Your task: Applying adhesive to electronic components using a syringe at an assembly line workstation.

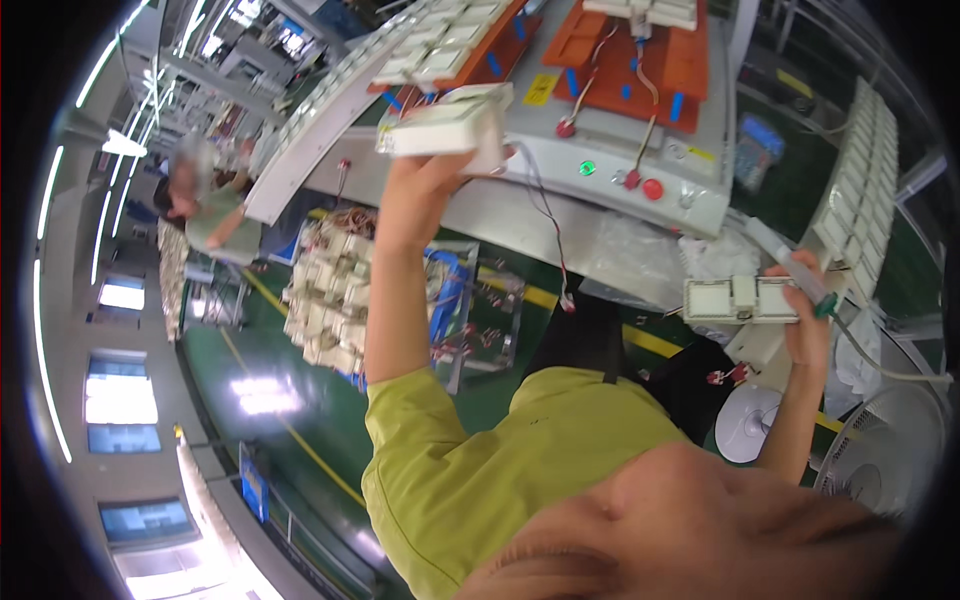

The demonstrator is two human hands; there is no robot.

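My left hand (420, 190) is raised at the near edge of the machine, closed around a white plastic housing (440, 130). A thin dark cable (550, 215) with a small red-and-white plug hangs beside it, seemingly from that housing. My right hand (808, 310) is closed at the right, with a clear syringe-like tube (790, 258) with a green end lying across its fingers. A pale hose runs from the green end. A second white housing (743, 300) with two grid-like panels has its right end at these fingers; whether they also grip it I cannot tell.
The machine (465, 180) carries orange fixtures (630, 85), a lit green button and a red button. White housings lie stacked (335, 295) at lower left. Another row (858, 190) stands right. A fan (885, 450) is at lower right. Another person (225, 225) works at far left.
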